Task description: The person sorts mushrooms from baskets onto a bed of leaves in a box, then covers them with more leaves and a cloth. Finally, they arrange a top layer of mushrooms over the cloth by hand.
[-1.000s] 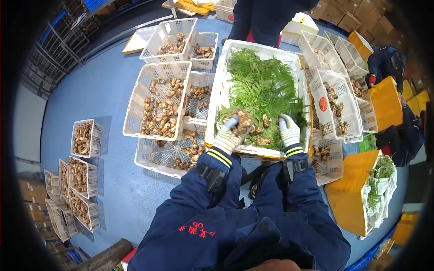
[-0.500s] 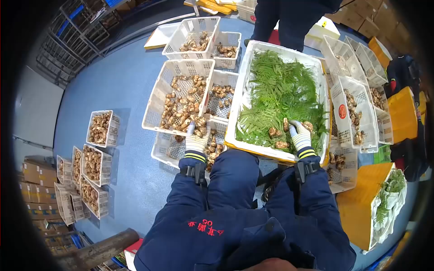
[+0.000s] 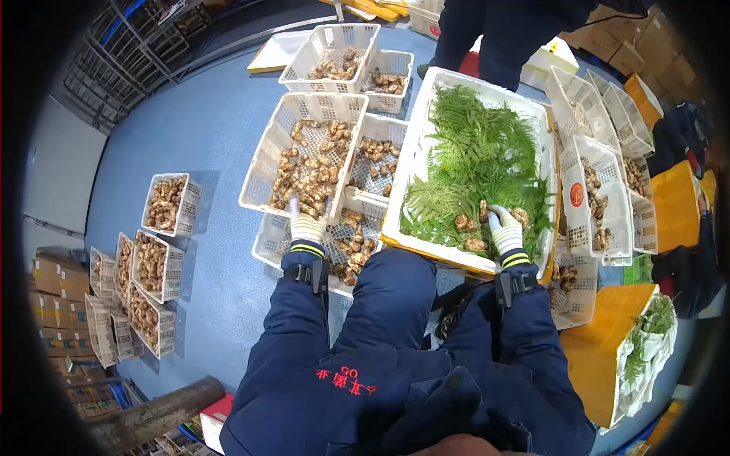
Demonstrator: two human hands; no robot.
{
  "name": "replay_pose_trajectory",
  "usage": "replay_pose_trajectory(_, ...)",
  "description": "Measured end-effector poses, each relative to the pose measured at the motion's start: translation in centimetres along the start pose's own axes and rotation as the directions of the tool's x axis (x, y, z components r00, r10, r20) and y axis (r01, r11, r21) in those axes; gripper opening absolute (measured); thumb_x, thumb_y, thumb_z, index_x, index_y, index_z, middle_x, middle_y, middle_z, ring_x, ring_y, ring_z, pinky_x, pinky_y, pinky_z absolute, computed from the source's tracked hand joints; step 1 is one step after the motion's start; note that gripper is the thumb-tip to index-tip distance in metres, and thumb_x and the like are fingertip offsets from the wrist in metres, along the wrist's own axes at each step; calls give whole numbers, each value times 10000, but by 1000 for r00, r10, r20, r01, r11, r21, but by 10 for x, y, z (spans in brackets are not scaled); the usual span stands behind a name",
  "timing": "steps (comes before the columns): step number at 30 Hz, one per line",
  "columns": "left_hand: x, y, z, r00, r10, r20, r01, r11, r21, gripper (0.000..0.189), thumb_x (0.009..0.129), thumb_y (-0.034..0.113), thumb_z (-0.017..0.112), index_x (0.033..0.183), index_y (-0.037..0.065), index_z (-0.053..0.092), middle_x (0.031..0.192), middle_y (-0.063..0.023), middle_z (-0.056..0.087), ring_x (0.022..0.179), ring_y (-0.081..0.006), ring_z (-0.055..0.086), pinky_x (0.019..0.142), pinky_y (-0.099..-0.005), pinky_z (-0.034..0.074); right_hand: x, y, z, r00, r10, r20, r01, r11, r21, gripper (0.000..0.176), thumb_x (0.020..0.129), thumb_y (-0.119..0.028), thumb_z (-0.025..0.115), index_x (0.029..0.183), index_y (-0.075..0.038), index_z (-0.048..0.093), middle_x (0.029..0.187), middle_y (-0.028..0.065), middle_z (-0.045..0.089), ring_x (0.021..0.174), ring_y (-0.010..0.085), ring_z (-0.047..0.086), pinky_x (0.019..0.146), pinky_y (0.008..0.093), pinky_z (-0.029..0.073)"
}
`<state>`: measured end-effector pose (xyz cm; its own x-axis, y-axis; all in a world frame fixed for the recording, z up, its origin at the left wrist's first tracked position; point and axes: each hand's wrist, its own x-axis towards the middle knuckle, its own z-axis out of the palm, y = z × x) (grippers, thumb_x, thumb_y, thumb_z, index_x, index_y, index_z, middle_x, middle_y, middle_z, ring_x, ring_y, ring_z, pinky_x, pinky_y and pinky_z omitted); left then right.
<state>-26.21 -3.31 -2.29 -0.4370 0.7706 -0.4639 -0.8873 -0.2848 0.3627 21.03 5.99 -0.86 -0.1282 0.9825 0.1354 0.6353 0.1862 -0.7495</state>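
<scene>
Many mushrooms [image 3: 308,171] are lying in the big crate [image 3: 268,159], where L hand [image 3: 308,226] is reaching over the near rim, fingers spread w/ thumb apart at the nearest ones; can't tell if it's gripping any. R hand [image 3: 507,234] is resting in the foam box [image 3: 417,140] on the ferns [image 3: 475,156], fingers part-bent beside a mushroom [image 3: 519,216], hold unclear, w/ three more pcs [image 3: 475,244] lying just L of it. Lower crate [image 3: 268,242] w/ mushrooms is sitting partly under the big crate, & a co-worker [image 3: 494,38] is standing beyond the foam box.
</scene>
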Motion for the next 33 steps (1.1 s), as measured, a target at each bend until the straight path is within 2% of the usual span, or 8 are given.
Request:
replay_pose_trajectory(3,-12,2,16,997,28,77,-29,999,14,658,912,571,473,1416,155,401,1415,-91,456,1264,-321,454,995,-553,432,1,4,2,1000,10,11,-11,999,50,213,916,-146,585,1095,-62,665,952,143,695,863,241,662,830,316,496)
replay_pose_trajectory(8,-6,2,2,995,22,96,-19,999,-27,741,887,676,386,1451,195,364,1479,-65,390,1330,-335,366,1036,-600,356,1,12,5,1000,9,15,-11,996,93,213,921,-138,575,1091,-47,665,954,137,695,864,232,656,831,312,492)
replay_pose_trajectory(14,8,5,-15,977,-3,212,13,999,-43,700,910,632,376,1457,195,349,1505,-70,348,1342,-336,348,1040,-618,333,2,16,7,999,45,28,-48,992,116,209,921,-131,572,1085,-40,665,968,147,695,872,241,659,832,317,491)
replay_pose_trajectory(20,2,17,16,998,42,56,-43,999,3,696,939,585,362,1462,130,296,1498,-120,310,1360,-327,304,1072,-594,318,0,4,3,1000,2,5,-2,999,46,204,912,-123,582,1075,-36,668,957,164,697,868,258,668,823,323,495)
replay_pose_trajectory(22,13,22,11,994,90,57,-93,994,55,746,923,589,388,1495,136,228,1543,-140,174,1376,-329,265,1080,-580,317,1,3,3,1000,3,-3,-3,999,39,203,911,-124,583,1071,-36,670,950,168,697,863,260,668,820,324,496)
replay_pose_trajectory(27,47,44,-21,997,66,42,-74,968,239,740,922,581,382,1498,136,249,1540,-152,189,1384,-334,248,1083,-578,305,1,2,3,1000,17,8,-17,997,70,208,911,-130,578,1071,-33,670,940,170,697,861,254,668,817,325,497)
replay_pose_trajectory(31,68,49,-51,982,187,-11,-179,954,242,608,870,171,605,1435,142,381,1415,-135,366,1208,-301,447,1006,-513,457,2,0,3,999,50,19,-52,994,95,215,918,-133,570,1080,-30,667,913,143,699,834,211,657,802,306,496)
replay_pose_trajectory(33,55,44,-54,975,207,78,-220,949,224,607,845,-13,526,1418,164,427,1313,-137,471,1123,-287,521,955,-448,523,2,-1,1,997,72,12,-73,991,115,215,922,-131,566,1082,-29,667,892,119,696,815,174,641,787,293,494)
